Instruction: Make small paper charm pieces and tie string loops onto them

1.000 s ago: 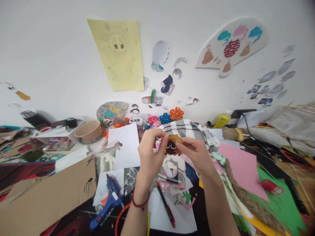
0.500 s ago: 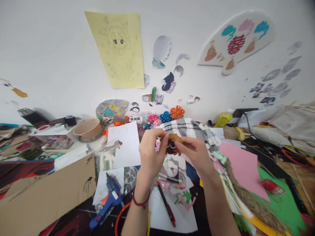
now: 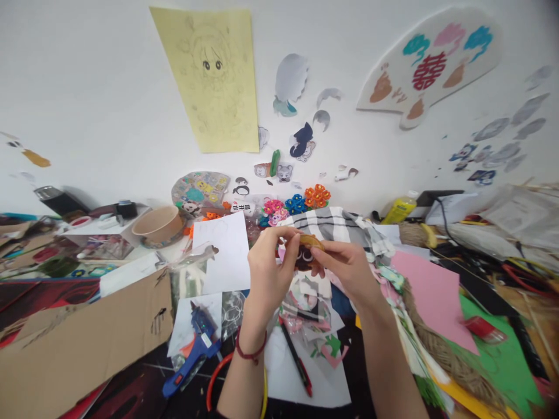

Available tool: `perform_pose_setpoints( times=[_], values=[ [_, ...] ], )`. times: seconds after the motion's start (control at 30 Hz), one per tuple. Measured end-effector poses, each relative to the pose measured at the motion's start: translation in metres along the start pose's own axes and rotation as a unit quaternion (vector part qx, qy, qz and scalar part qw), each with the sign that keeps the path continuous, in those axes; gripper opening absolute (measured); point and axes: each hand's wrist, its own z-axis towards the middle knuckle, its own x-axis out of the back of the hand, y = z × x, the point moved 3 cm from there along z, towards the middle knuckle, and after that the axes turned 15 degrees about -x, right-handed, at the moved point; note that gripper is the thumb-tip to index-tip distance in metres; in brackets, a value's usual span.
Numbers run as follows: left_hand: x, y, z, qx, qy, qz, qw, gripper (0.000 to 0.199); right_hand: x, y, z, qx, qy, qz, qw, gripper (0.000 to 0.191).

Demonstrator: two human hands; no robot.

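Observation:
Between my two hands is a small brown cutout figure [image 3: 304, 256] with white-ringed eyes and a yellowish-brown upper edge. My left hand [image 3: 271, 262] pinches its left side between thumb and fingers. From the other side, my right hand [image 3: 345, 265] grips its right edge, thumb on the front. Fingers cover much of the figure, so its full outline is hidden. Under the hands lie a clear plastic bag with paper scraps [image 3: 305, 302] and a white sheet [image 3: 283, 378], with a red-and-black pen [image 3: 297, 358] across it.
A blue glue gun [image 3: 196, 349] lies left of my left forearm, near a big cardboard piece [image 3: 96, 343]. Pink paper [image 3: 430, 297], green paper [image 3: 506, 361] and twine [image 3: 437, 331] lie to the right. Behind stand pipe-cleaner flowers [image 3: 296, 205] and a checked cloth [image 3: 336, 227].
The view has tilted slightly down, so the wall pictures sit higher. Both hands keep hold of the brown figure, which appears tipped a little differently, with its lower part more covered.

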Motion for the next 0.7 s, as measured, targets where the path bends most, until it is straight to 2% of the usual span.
perform_pose_setpoints(
  times=[0.2, 0.33, 0.47, 0.7],
  values=[
    [0.001, 0.0, 0.0, -0.002, -0.006, 0.001, 1.0, 0.003, -0.001, -0.001, -0.001, 0.001, 0.0, 0.006, 1.0, 0.021],
    [0.001, -0.006, -0.001, 0.022, -0.025, -0.01, 0.999, 0.002, 0.002, 0.002, 0.002, -0.012, 0.008, 0.009, 1.0, 0.019],
    [-0.001, -0.017, -0.003, 0.048, -0.063, -0.036, 0.996, 0.004, 0.007, 0.009, 0.008, -0.033, 0.002, -0.024, 0.999, 0.025],
    [-0.005, -0.034, -0.008, 0.053, -0.137, -0.085, 0.985, 0.006, 0.008, 0.021, 0.022, -0.071, -0.045, -0.034, 0.996, 0.025]
  ],
)
